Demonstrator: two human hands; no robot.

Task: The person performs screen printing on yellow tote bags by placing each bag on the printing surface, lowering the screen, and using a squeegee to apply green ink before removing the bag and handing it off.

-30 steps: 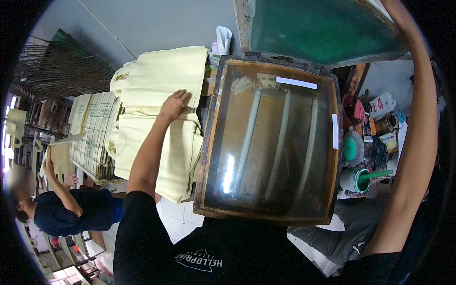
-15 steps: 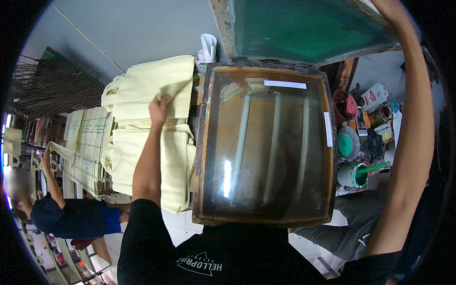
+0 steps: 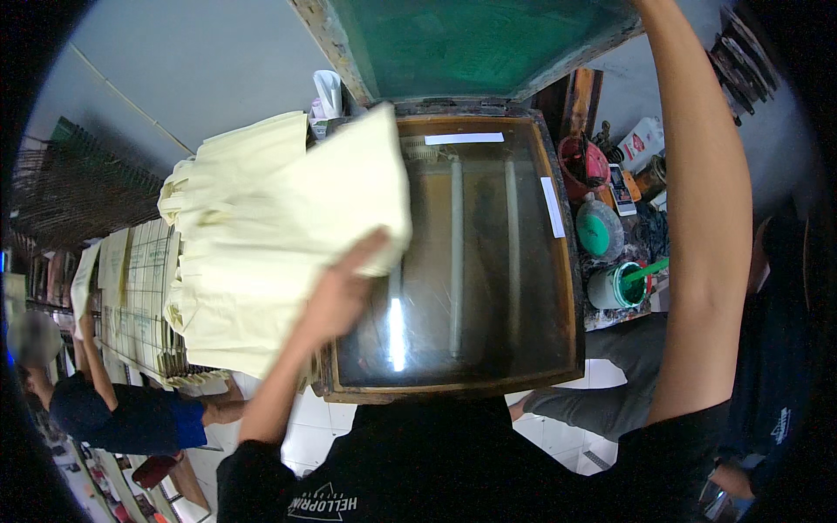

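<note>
My left hand (image 3: pixel 344 292) is closed on the edge of a cream cloth tote bag (image 3: pixel 349 187), blurred by motion. This bag is lifted at its right side and reaches over the left part of a wood-framed glass-topped table (image 3: pixel 488 270). Beneath and beside it lies a stack of similar cream bags (image 3: pixel 248 144). Over the table's far end a green mesh printing screen (image 3: pixel 471 48) stands tilted up on its hinges. My right arm (image 3: pixel 702 200) stretches up beside the screen; the hand itself lies beyond the upper edge.
White strips (image 3: pixel 464 138) mark the glass at its far and right sides. To the right, a cluttered bench holds a green paint tub (image 3: pixel 621 286), a phone (image 3: pixel 622 190), a red bowl (image 3: pixel 582 166) and a white bottle (image 3: pixel 642 142). At left, a co-worker (image 3: pixel 122 410) stands by wire racks (image 3: pixel 135 301).
My left hand has taken hold of the top cream bag and drawn it rightward, partly over the glass. The view has shifted, and my right hand has gone out of the picture.
</note>
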